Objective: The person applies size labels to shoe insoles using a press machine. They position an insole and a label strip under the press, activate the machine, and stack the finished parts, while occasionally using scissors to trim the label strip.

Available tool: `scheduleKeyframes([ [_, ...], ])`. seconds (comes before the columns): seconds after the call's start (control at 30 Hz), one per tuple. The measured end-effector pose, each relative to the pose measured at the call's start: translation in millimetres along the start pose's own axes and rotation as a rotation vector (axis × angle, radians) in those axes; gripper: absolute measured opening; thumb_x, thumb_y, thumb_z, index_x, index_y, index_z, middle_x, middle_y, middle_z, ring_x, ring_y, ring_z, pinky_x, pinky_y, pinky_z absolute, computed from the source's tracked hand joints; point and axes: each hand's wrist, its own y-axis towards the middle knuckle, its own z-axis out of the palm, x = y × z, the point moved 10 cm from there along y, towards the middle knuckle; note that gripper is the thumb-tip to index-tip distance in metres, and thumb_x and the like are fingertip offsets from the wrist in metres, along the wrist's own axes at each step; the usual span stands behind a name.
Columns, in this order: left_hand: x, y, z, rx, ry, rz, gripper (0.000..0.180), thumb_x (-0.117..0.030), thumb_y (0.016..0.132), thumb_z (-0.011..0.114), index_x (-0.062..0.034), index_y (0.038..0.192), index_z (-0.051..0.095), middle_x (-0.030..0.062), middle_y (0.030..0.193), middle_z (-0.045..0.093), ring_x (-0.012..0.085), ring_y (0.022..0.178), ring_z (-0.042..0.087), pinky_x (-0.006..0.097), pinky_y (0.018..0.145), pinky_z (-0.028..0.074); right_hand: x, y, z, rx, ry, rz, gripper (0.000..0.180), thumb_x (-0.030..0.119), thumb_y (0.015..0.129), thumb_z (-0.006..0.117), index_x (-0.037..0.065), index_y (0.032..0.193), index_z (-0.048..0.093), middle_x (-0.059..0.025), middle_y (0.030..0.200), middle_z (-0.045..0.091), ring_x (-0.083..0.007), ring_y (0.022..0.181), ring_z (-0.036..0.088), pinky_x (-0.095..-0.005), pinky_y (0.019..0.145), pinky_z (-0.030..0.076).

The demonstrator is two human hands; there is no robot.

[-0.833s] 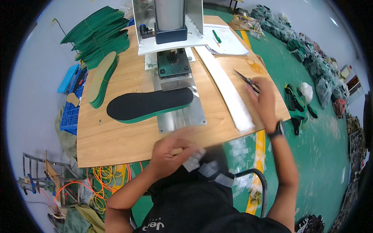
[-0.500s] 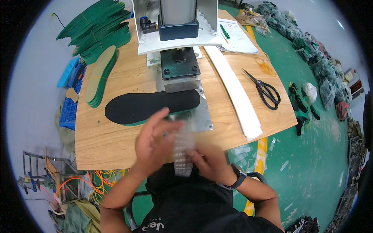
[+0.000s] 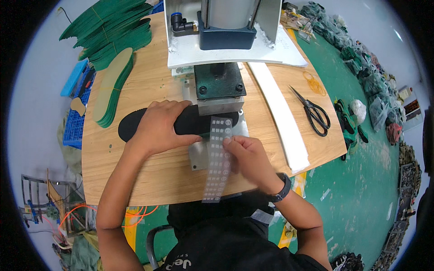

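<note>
A black insole (image 3: 185, 122) lies under the heat press's metal block (image 3: 220, 105), its right end beneath the block's front edge. My left hand (image 3: 159, 126) grips it from above, the fingers over its far edge and the thumb along the near side. In my right hand (image 3: 246, 156), a clear strip of transfer labels (image 3: 218, 165) with rows of white print is pinched between thumb and fingers. The strip's top end overlaps the insole's right end, and its lower end hangs past the table edge.
Left on the wooden table (image 3: 135, 180) stand a bundle of beige-topped green insoles (image 3: 114, 88) and a large green stack (image 3: 106, 34). To the right lie a long white strip (image 3: 280, 117), black scissors (image 3: 313, 113) and yellow rubber bands (image 3: 313, 84). A blue crate (image 3: 76, 128) stands beside the table.
My left hand has moved off the label strip onto the insole. My right hand has raised the strip and brought its top end over the insole's right end.
</note>
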Motion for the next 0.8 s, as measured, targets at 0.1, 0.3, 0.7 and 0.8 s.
scheduleKeyframes([
  [0.1, 0, 0, 0, -0.007, -0.001, -0.005, 0.077, -0.045, 0.06, 0.077, 0.0004, 0.118, 0.055, 0.0208, 0.104, 0.06, 0.0356, 0.1, 0.056, 0.04, 0.09, 0.041, -6, 10, -1, 0.003, 0.098, 0.047, 0.027, 0.023, 0.093, 0.053, 0.003, 0.076, 0.06, -0.0005, 0.06, 0.055, -0.0062, 0.046, 0.047, -0.0195, 0.041, 0.037],
  [0.3, -1, -2, -1, -0.017, 0.012, 0.034, 0.075, -0.044, 0.06, 0.078, 0.0005, 0.116, 0.055, 0.0196, 0.099, 0.06, 0.0349, 0.096, 0.056, 0.04, 0.088, 0.041, -3, 13, -2, 0.009, 0.129, 0.105, 0.025, 0.022, 0.092, 0.056, 0.004, 0.074, 0.06, -0.002, 0.059, 0.056, -0.0077, 0.046, 0.049, -0.0202, 0.04, 0.036],
  [0.7, 0, -2, -1, -0.013, -0.039, 0.035, 0.073, -0.043, 0.06, 0.079, -0.0018, 0.115, 0.056, 0.018, 0.104, 0.06, 0.0347, 0.099, 0.055, 0.04, 0.091, 0.04, -8, 15, -3, 0.022, 0.232, 0.091, 0.026, 0.021, 0.092, 0.055, 0.003, 0.075, 0.061, -0.0028, 0.059, 0.057, -0.008, 0.045, 0.049, -0.0203, 0.041, 0.037],
  [0.8, -1, -1, -2, -0.014, -0.007, 0.032, 0.071, -0.044, 0.06, 0.077, -0.0013, 0.114, 0.058, 0.0169, 0.101, 0.062, 0.0328, 0.098, 0.056, 0.039, 0.091, 0.039, -9, 18, -7, 0.001, 0.212, 0.094, 0.027, 0.022, 0.093, 0.055, 0.002, 0.076, 0.061, -0.0034, 0.059, 0.057, -0.0083, 0.046, 0.049, -0.0205, 0.041, 0.037],
])
